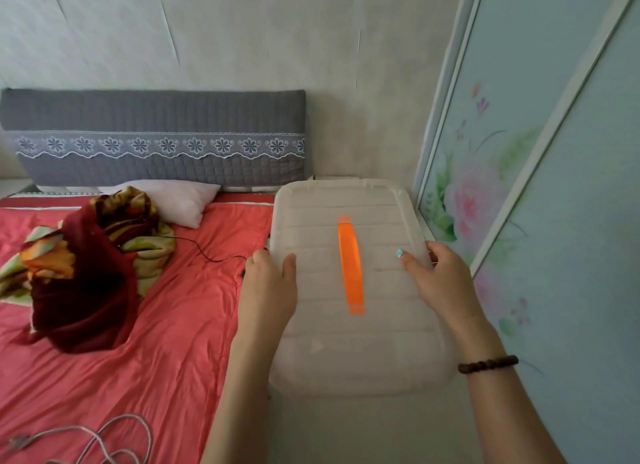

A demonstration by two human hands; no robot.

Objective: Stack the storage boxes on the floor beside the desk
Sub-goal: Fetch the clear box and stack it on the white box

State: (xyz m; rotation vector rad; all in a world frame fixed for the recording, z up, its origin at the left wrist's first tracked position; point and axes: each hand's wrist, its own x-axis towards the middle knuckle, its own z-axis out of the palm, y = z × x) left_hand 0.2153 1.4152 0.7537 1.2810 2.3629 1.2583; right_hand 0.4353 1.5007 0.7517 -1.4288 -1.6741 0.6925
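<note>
Translucent white plastic storage box [346, 342] with a ribbed lid fills the centre right of my view, its orange strap handle [350, 266] running down the middle of the lid. My left hand [268, 283] grips the box's left edge, thumb flat on the lid and fingers curled down over the rim. My right hand [440, 280] grips the right edge the same way, with a dark bead bracelet [488, 364] on that wrist. I cannot tell what the box rests on, if anything. To the left its edge overlaps the red bed sheet [180, 325]; to the right it sits just beside the floral-printed sliding wardrobe door [502, 204], so there is little room on that side. Its far edge comes near the wall by the grey quilted headboard [152, 117]. On the bed, at left, lie a bundled maroon and floral blanket [86, 266], a white pillow [180, 200] and a thin black cable [207, 252]; a grey cable [114, 439] loops at the lower left.
</note>
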